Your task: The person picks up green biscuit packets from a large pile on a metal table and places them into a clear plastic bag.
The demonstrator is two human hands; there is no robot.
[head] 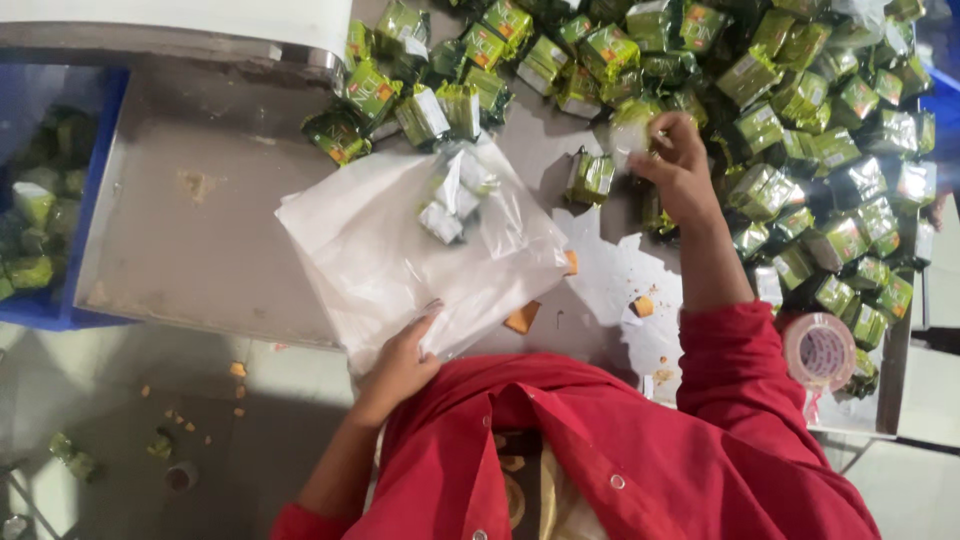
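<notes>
My left hand (400,362) pinches the near edge of a clear plastic bag (400,250) that lies on the steel table (190,240). A few green packets (450,195) show inside the bag near its mouth. My right hand (677,165) reaches into the heap of small green foil packets (800,100) and closes on one pale green packet (630,125). A single green packet (590,177) lies just left of that hand. Red sleeves cover both my arms.
A roll of clear tape (820,350) sits at the table's right near edge. A blue crate (40,200) with green packets stands left of the table. Orange crumbs (520,318) lie on the table and floor. A white machine part (180,25) spans the far left.
</notes>
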